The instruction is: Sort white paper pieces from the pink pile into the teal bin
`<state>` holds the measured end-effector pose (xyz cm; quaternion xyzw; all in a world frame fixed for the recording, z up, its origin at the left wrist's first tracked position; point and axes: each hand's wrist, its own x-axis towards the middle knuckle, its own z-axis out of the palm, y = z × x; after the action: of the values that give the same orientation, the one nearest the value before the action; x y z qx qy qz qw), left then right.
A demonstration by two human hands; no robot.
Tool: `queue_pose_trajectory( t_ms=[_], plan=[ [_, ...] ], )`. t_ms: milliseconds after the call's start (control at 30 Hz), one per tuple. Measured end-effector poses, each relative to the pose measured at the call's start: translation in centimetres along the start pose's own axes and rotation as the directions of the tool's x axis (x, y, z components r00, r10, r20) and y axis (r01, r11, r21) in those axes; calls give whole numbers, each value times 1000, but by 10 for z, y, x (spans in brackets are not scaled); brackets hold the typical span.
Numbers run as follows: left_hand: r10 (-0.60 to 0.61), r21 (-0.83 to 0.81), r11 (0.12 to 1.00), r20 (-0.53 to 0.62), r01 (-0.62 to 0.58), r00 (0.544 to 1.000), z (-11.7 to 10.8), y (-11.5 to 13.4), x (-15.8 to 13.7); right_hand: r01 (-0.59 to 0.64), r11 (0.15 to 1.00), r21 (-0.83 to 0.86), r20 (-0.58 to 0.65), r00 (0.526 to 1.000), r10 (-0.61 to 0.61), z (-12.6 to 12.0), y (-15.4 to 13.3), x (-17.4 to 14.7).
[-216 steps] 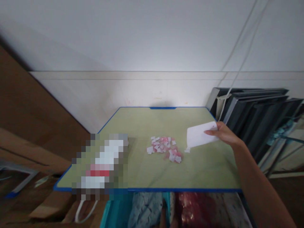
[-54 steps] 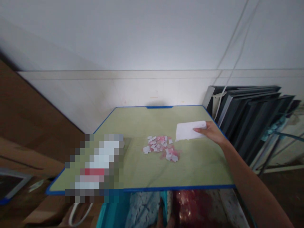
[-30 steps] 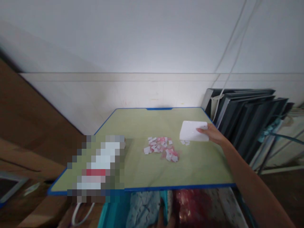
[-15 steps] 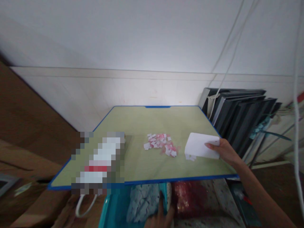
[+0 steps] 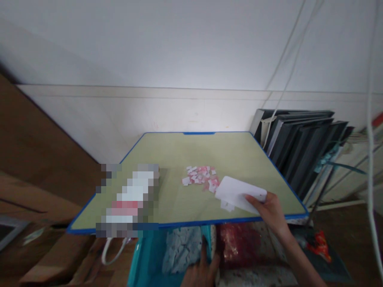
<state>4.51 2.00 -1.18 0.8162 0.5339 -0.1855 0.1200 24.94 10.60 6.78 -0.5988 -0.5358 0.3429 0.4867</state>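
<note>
My right hand pinches a white card with rounded corners, tilted low over the board's right half. Small white paper scraps lie at the card's lower edge. Left of the card spreads a pile of pink and white paper scraps. At the bottom, my left hand grips the right rim of a teal tub, a finger stretched along its wall; the hand is partly cut off by the picture. Inside the tub is a crumpled pale grey sheet or lining.
A pale green board with a blue edge carries the scraps. At its left is a pixelated white and red object. A red glossy item lies below the board's front edge. Dark flat panels lean at the right, near hanging white cables.
My right hand has moved the card left and toward me, up to the main scrap pile. The loose scraps beside it shifted the same way. My left hand stays at the tub.
</note>
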Motion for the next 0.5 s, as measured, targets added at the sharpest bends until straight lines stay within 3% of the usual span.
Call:
queue_pose_trajectory(
  t_ms=[500],
  plan=[
    [49,-86,995,24,-47,998,-8,-3,-3,132,987,94,139,980,-144,95,-29,-6]
  ],
)
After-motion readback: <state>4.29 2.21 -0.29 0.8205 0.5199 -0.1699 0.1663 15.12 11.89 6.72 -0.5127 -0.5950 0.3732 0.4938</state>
